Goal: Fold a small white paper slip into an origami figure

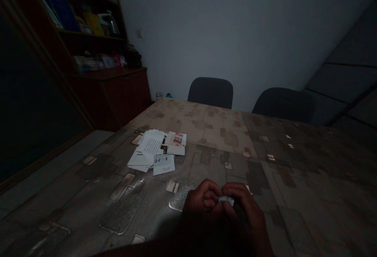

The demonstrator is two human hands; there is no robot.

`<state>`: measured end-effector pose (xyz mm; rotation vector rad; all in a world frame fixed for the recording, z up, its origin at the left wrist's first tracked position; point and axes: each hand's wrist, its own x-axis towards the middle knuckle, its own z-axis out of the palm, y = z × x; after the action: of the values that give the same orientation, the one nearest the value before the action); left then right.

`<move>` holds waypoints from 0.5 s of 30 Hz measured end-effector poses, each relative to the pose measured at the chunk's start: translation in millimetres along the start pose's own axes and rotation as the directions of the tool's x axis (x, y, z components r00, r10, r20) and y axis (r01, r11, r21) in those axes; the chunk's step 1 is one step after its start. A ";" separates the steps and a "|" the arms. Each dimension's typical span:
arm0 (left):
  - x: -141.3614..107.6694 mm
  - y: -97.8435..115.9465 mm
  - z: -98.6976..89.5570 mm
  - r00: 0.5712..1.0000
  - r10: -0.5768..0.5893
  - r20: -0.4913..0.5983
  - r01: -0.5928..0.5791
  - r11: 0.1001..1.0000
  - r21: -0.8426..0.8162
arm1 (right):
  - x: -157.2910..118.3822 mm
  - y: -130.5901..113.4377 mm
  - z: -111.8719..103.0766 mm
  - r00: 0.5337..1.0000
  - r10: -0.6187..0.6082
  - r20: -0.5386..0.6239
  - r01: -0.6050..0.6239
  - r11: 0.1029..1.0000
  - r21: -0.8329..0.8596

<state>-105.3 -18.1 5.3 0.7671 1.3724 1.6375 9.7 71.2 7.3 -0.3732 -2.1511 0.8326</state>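
Close to the table's near side, my left hand and my right hand meet, with their fingers curled inward. Between the fingertips shows a small white piece, perhaps folded paper; its kind is too dim to tell. My right thumb and fingers pinch it, while the left fingers close at its left edge. Most of both palms is hidden in shadow. Further forward and to the left lies a loose pile of white cards and papers, some with print or handwriting. A card with a red-edged picture rests on the pile's right side.
A patterned cloth covers the table. Behind its far edge stand two dark chairs, one in the middle and one to the right. A wooden cabinet with filled shelves is at the left. The room is dim.
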 end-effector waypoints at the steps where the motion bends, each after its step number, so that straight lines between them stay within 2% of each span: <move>1: 0.0 -0.9 -0.3 1.000 -0.001 0.003 0.001 1.000 -0.003 | 0.5 -0.3 -0.1 1.000 -0.004 0.001 0.004 1.000 -0.002; 9: -1.9 -1.4 0.9 1.000 -0.017 -0.002 0.017 0.998 -0.065 | 0.0 2.4 -0.8 0.999 -0.028 0.038 0.030 0.999 -0.033; 15: -2.0 1.5 0.0 0.998 -0.055 -0.006 0.054 0.993 -0.104 | 1.2 0.8 -1.9 0.999 0.010 0.031 -0.008 0.998 -0.064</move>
<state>-104.7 -19.9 6.9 0.6575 1.2926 1.6568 10.3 73.3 8.4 -0.4049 -2.2101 0.7810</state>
